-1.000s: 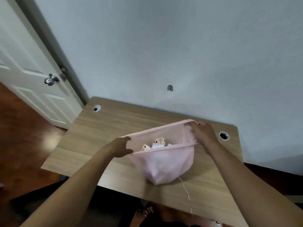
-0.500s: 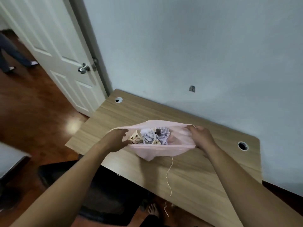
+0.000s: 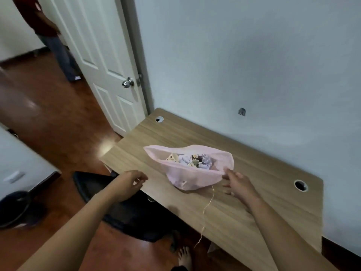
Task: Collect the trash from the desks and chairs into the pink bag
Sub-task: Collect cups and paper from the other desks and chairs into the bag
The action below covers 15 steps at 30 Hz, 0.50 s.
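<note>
Sitting open on the tabletop (image 3: 254, 192), the pink bag (image 3: 195, 177) shows crumpled trash (image 3: 195, 161). Left hand (image 3: 127, 184) hangs loose, fingers curled, empty. Right hand (image 3: 240, 184) fingers spread, touching the bag's rim.

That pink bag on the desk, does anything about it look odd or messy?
Only slightly: the pink bag lies slumped with its mouth open, crumpled trash showing, and its drawstring trails off the desk edge. Nothing spilled.

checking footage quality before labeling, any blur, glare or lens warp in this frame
Head view: wide-angle warp bends the door and the desk edges; glare patches shine on the wood floor; the left margin and the standing person are smeared; the pink bag and the crumpled trash stay fairly sharp; left hand and right hand look slightly soft.
</note>
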Available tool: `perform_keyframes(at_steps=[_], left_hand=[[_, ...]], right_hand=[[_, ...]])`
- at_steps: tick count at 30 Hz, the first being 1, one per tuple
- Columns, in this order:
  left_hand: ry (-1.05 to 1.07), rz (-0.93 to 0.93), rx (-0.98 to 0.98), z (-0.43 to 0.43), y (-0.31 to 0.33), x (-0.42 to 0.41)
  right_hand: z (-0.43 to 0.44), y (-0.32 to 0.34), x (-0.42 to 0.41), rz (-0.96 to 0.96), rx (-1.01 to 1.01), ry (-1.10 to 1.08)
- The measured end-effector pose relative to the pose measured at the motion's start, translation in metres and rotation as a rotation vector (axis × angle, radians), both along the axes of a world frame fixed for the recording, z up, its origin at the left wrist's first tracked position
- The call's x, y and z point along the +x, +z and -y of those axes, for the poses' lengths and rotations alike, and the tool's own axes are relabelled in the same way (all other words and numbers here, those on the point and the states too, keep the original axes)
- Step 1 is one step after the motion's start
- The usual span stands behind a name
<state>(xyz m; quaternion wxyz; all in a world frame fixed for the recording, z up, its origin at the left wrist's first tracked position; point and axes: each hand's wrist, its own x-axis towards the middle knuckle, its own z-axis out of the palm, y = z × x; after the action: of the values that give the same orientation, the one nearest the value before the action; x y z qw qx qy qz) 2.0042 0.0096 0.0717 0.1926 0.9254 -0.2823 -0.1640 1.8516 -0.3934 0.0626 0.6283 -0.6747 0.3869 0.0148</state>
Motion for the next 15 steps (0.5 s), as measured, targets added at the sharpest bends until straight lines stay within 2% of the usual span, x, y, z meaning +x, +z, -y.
perform_keyframes(at_steps=[8,15], left_hand=[[0.047,-0.223,0.407,-0.065,-0.029,-0.063],[-0.127,-0.192,0.576,-0.078,-0.02,-0.078]], right_hand=[[-0.073,-0.033,-0.064,-0.051,0.096,0.114],[-0.161,-0.04,-0.085,-0.098,0.023,0.323]])
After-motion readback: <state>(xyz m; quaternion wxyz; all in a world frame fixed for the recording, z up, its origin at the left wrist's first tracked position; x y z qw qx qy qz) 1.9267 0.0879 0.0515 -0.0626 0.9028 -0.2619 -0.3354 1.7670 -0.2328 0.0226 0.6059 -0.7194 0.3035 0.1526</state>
